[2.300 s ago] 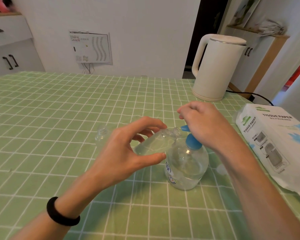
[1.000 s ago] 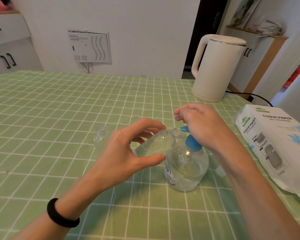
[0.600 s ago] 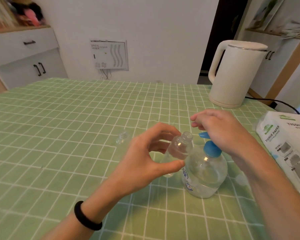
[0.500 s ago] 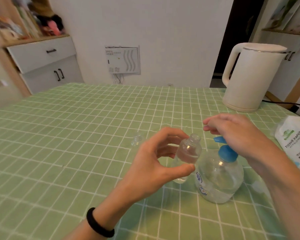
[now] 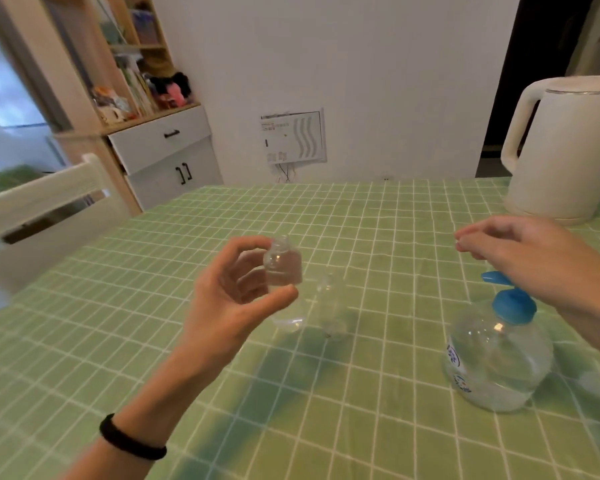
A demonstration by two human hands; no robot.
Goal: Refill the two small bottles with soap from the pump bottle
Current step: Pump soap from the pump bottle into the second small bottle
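Observation:
My left hand [image 5: 234, 299] grips a small clear bottle [image 5: 284, 271] upright between thumb and fingers, its base close to the green checked tablecloth [image 5: 153, 323]; its neck has no cap. Just to its right a second small clear bottle [image 5: 331, 306] stands on the cloth, blurred. The round clear pump bottle [image 5: 496, 365] with a blue pump head [image 5: 510, 303] stands at the right, partly filled with clear soap. Above the pump hovers my right hand [image 5: 520, 254], fingers loosely curled, holding nothing and clear of the blue nozzle.
A white electric kettle [image 5: 565, 150] stands at the table's far right. A white chair back [image 5: 45, 199] is at the left edge, with a cabinet and shelves [image 5: 160, 147] behind it against the wall.
My left hand carried the small bottle left, away from the pump nozzle, and turned it upright beside the second bottle. My right hand lifted off the pump head. The view swung left.

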